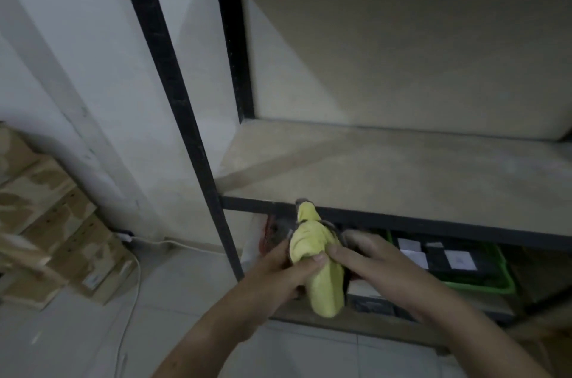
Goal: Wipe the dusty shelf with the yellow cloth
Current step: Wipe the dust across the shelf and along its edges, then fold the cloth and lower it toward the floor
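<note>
The yellow cloth (pixel 318 266) is bunched up lengthwise and held in front of the rack, just below the front edge of the dusty shelf board (pixel 387 170). My left hand (pixel 284 269) grips the cloth from the left, thumb laid across it. From the right, my right hand (pixel 371 266) holds the cloth with its thumb on the fabric and fingers reaching behind it. The beige shelf board lies bare above both hands, with a dull dusty film on it.
The rack has a black metal frame (pixel 188 117) against a white wall. On the lower shelf sit a green tray (pixel 483 284) holding dark items and a red-patterned object (pixel 269 232). Wooden pieces (pixel 52 222) are stacked at the left, and a white cable (pixel 133 278) runs over the tiled floor.
</note>
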A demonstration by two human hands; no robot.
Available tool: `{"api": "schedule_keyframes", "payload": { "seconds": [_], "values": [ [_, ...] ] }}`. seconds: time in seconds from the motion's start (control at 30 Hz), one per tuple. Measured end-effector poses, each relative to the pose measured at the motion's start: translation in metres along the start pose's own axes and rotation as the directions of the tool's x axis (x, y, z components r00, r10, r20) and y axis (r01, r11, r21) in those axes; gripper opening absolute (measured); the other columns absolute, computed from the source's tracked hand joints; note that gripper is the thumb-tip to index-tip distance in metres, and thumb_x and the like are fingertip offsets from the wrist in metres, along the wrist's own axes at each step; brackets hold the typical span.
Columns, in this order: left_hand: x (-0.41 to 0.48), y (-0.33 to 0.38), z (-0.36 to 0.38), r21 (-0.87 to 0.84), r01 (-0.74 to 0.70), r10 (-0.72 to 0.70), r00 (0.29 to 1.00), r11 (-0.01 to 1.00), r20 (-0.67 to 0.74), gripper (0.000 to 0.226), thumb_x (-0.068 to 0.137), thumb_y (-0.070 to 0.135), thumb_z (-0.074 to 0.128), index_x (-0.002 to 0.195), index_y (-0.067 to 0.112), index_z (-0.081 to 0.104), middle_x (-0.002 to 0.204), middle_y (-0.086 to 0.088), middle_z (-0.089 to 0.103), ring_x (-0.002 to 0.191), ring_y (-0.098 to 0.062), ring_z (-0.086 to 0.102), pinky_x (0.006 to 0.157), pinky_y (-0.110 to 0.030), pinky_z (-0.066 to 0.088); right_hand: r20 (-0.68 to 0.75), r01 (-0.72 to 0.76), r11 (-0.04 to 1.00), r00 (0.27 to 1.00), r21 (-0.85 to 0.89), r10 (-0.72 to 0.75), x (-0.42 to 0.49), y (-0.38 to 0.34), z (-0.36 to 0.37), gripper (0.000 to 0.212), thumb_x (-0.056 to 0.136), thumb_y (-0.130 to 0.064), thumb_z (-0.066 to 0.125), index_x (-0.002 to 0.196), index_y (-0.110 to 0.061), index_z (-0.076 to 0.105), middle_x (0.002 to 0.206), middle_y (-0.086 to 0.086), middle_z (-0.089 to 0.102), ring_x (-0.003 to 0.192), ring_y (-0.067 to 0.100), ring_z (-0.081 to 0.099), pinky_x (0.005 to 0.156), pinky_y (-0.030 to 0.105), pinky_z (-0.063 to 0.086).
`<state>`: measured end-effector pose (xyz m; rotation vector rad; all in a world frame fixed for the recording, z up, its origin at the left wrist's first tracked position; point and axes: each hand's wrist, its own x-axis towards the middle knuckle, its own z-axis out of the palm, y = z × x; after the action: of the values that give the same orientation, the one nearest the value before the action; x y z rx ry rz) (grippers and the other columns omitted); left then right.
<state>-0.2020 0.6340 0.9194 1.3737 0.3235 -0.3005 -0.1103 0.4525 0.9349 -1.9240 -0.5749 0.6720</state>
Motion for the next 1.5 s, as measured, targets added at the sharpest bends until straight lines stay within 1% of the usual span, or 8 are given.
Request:
{"api": "schedule_keyframes", "payload": {
  "seconds": [0.23, 0.53, 0.77, 0.93, 1.07, 1.23, 1.37, 1.5],
  "values": [
    [-0.032, -0.015, 0.011, 0.343, -0.104, 0.117, 0.993, 0.933, -0.018, 0.030, 0.084, 0.036, 0.080, 0.111, 0.035, 0.066, 0.103, 0.017, 0.078, 0.098, -0.003, 0.073, 0.082, -0.022, 0.058, -0.154, -0.060, 0.972, 0.983, 0.226, 0.096, -0.065, 0.019, 0.012, 0.015, 0.093, -0.042, 0.058, 0.096, -0.050, 0.071, 0.098, -0.017, 0.074, 0.088, 0.000, 0.070, 0.070, 0.017, 0.056],
    [-0.074, -0.009, 0.037, 0.695, -0.274, 0.208, 0.961, 0.664, 0.181, 0.015, 0.095, 0.023, 0.064, 0.109, 0.029, 0.061, 0.098, 0.006, 0.067, 0.081, -0.008, 0.063, 0.069, -0.022, 0.045, -0.139, 0.182, 0.918, 0.960, -0.351, -0.243, -0.131, 0.017, 0.026, 0.067, 0.076, -0.051, 0.069, 0.133, -0.057, 0.033, 0.153, -0.035, 0.014, 0.141, -0.014, 0.015, 0.105, 0.018, 0.029],
    [-0.092, 0.002, 0.057, 0.809, -0.312, 0.257, 0.944, 0.498, 0.206, 0.025, 0.089, 0.042, 0.076, 0.108, 0.045, 0.060, 0.099, 0.026, 0.064, 0.091, 0.012, 0.060, 0.067, -0.010, 0.048, -0.136, 0.238, 0.882, 0.939, -0.408, -0.317, -0.167, 0.017, 0.014, 0.039, 0.071, -0.058, 0.075, 0.079, -0.024, 0.057, 0.076, -0.005, 0.058, 0.067, 0.012, 0.056, 0.055, 0.025, 0.037],
    [-0.096, -0.007, 0.093, 0.653, -0.296, 0.281, 0.951, 0.697, 0.131, 0.026, 0.089, 0.064, 0.068, 0.100, 0.041, 0.063, 0.090, 0.019, 0.067, 0.079, 0.005, 0.061, 0.068, -0.015, 0.046, -0.336, 0.233, 0.943, 0.891, -0.239, -0.305, -0.196, 0.034, -0.011, 0.029, 0.084, -0.021, 0.067, 0.105, -0.038, 0.056, 0.095, -0.014, 0.064, 0.085, 0.005, 0.063, 0.069, 0.024, 0.052],
    [-0.089, -0.024, 0.146, 0.374, -0.144, 0.110, 0.988, 0.916, 0.111, 0.044, 0.081, 0.079, 0.055, 0.113, 0.050, 0.064, 0.120, 0.018, 0.068, 0.118, -0.012, 0.062, 0.106, -0.039, 0.049, -0.324, 0.323, 0.939, 0.882, -0.116, -0.343, -0.220, 0.047, -0.044, 0.041, 0.083, 0.005, 0.056, 0.102, -0.032, 0.059, 0.108, -0.012, 0.066, 0.102, 0.006, 0.062, 0.079, 0.022, 0.053],
    [-0.077, -0.039, 0.224, 0.242, -0.153, 0.143, 0.988, 0.958, 0.062, 0.035, 0.079, 0.069, 0.058, 0.111, 0.058, 0.066, 0.110, 0.032, 0.070, 0.105, 0.006, 0.066, 0.083, -0.017, 0.054, -0.321, 0.354, 0.914, 0.858, -0.199, -0.402, -0.262, 0.073, -0.106, 0.046, 0.079, 0.009, 0.048, 0.099, -0.031, 0.060, 0.113, -0.016, 0.065, 0.109, 0.001, 0.060, 0.081, 0.010, 0.049],
    [-0.060, -0.050, 0.279, -0.001, -0.077, 0.077, 0.997, 0.997, -0.013, 0.026, 0.091, 0.058, 0.055, 0.108, 0.048, 0.073, 0.113, 0.011, 0.075, 0.115, -0.022, 0.066, 0.091, -0.043, 0.062, -0.543, 0.130, 0.835, 0.704, -0.535, -0.458, -0.284, 0.111, -0.151, 0.024, 0.084, -0.020, 0.064, 0.105, -0.024, 0.052, 0.106, -0.008, 0.056, 0.099, 0.007, 0.055, 0.084, 0.024, 0.047],
    [-0.042, -0.055, 0.324, -0.124, -0.060, 0.055, 0.998, 0.990, -0.043, 0.025, 0.083, 0.055, 0.065, 0.105, 0.048, 0.076, 0.100, 0.014, 0.078, 0.112, -0.023, 0.067, 0.078, -0.038, 0.064, -0.684, -0.065, 0.983, 0.726, -0.170, -0.070, -0.301, 0.148, -0.163, 0.051, 0.082, -0.072, 0.047, 0.081, -0.022, 0.060, 0.085, -0.008, 0.061, 0.080, 0.005, 0.056, 0.072, 0.028, 0.044]
  ]
}}
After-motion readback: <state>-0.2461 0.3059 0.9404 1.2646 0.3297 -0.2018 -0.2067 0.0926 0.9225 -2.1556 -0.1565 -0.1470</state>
